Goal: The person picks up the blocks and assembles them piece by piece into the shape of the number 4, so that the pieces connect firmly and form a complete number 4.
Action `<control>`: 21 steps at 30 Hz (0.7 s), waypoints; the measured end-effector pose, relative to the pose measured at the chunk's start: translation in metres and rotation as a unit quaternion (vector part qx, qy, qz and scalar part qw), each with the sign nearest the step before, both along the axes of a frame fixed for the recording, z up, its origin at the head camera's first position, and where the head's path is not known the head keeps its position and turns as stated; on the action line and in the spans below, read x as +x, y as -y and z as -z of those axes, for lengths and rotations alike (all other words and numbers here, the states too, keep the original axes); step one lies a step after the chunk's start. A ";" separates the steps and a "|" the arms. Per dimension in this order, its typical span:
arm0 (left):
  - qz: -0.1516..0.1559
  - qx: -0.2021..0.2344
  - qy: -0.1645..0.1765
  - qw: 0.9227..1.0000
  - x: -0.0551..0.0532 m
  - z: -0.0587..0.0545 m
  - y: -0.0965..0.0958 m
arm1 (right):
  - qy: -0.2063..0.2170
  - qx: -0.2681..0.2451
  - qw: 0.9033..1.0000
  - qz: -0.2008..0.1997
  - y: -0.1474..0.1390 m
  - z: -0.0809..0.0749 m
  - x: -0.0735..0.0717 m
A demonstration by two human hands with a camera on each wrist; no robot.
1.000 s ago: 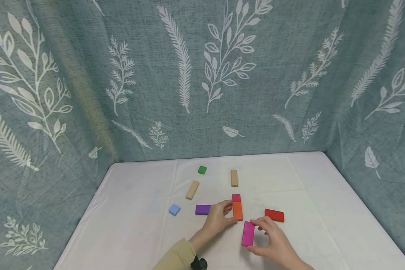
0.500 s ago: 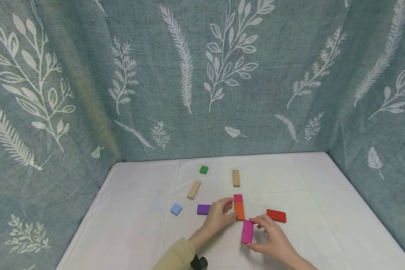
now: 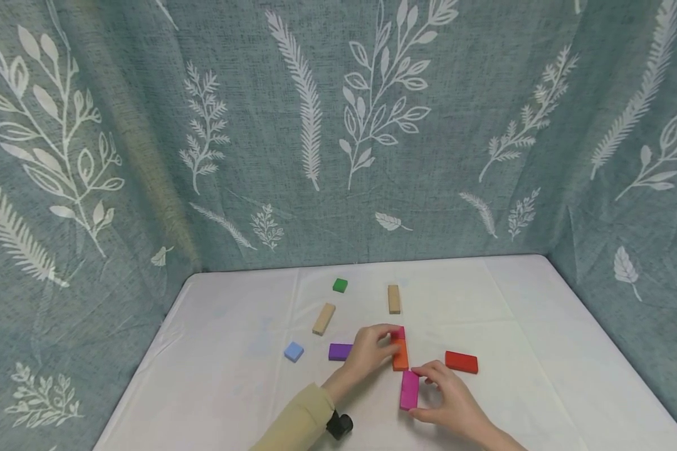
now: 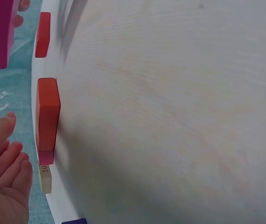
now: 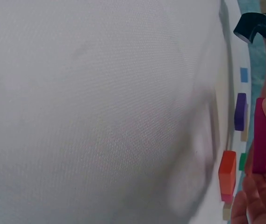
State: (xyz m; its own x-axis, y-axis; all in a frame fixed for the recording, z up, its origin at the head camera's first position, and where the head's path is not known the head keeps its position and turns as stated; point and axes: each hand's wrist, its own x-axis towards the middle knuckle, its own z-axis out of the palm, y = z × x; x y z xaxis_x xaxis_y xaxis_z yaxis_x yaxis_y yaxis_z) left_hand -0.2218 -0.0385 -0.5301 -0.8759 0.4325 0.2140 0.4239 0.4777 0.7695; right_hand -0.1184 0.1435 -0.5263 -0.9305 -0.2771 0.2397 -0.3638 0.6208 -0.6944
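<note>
My right hand pinches a magenta block by its two ends, between thumb and fingers. The right wrist view shows this magenta block raised off the cloth. On the table an orange block lies end to end with a small pink block. The left hand hovers beside and over that pair, its fingertips covering part of both in the head view. From the left wrist, the left hand appears loosely bent, holding nothing, apart from the orange block.
A purple block lies left of the left hand, partly hidden by it. Around are a light blue block, two wooden blocks, a green block and a red block. A patterned curtain encloses the white-covered table.
My left hand has shifted slightly up and right, its fingers now over the pink and orange blocks. The right hand has brought the magenta block a little leftward, still pinched.
</note>
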 end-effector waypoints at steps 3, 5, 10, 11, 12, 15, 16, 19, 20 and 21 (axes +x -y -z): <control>0.006 0.015 -0.002 1.000 -0.003 0.002 -0.002 | 0.023 0.005 1.000 0.002 0.001 0.000 -0.001; 0.005 0.023 -0.001 1.000 -0.004 0.003 -0.003 | 0.030 0.009 1.000 0.002 0.002 0.000 -0.002; 0.000 0.030 -0.005 1.000 -0.007 0.004 -0.007 | 0.036 0.013 0.999 0.003 0.003 0.001 -0.004; -0.002 0.029 -0.006 1.000 -0.007 0.004 -0.008 | 0.038 0.014 0.999 0.003 0.003 0.001 -0.005; -0.002 0.028 -0.008 1.000 -0.007 0.005 -0.008 | 0.040 0.014 0.999 0.004 0.003 0.001 -0.005; -0.003 0.024 -0.014 1.000 -0.008 0.005 -0.010 | 0.044 0.015 0.999 0.005 0.002 0.002 -0.007; -0.004 0.022 -0.014 1.000 -0.008 0.006 -0.010 | 0.045 0.013 0.999 0.004 0.002 0.002 -0.008; -0.005 0.015 -0.017 1.000 -0.009 0.007 -0.010 | 0.049 0.011 0.999 0.002 0.001 0.003 -0.010; -0.006 0.012 -0.017 1.000 -0.009 0.007 -0.010 | 0.051 0.009 0.999 0.002 0.001 0.003 -0.010; -0.007 0.010 -0.017 1.000 -0.010 0.008 -0.011 | 0.054 0.007 0.999 0.001 0.001 0.003 -0.011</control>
